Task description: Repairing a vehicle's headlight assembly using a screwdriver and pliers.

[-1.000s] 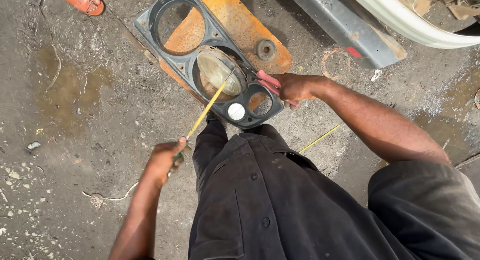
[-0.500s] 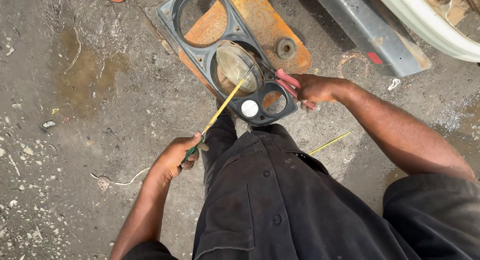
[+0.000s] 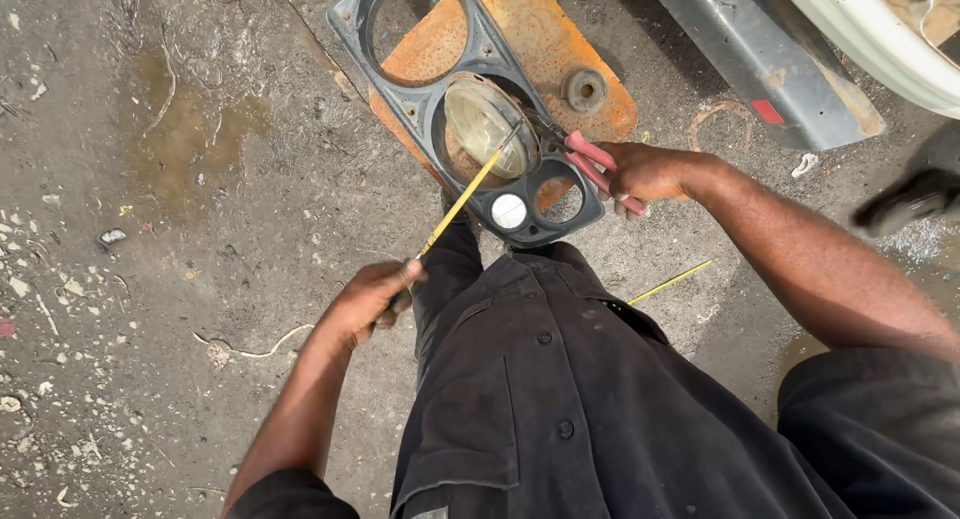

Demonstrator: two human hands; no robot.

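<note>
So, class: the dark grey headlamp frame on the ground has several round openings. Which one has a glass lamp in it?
The large middle opening, where the yellow rod's tip points, holds the glass lamp. The large far opening shows only rusty orange plate.

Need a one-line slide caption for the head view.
Left hand pulls a yellow wire; right hand grips red-handled pliers at a headlight frame.

Bezel [image 3: 400,104]: grey plastic, matt, dusty. Lens [image 3: 480,127]: glass, cloudy, faint sheen. Plate [image 3: 570,34]: metal, orange rust, rough. Rod [image 3: 460,204]: yellow, smooth, thin. Pliers [image 3: 590,164]: red rubbery grips, matt. Shirt [image 3: 580,399]: black cloth, matt, creased. Ground [image 3: 150,229]: concrete, rough, gritty, with wet patches. Panel [image 3: 760,69]: grey painted metal, scuffed.
</note>
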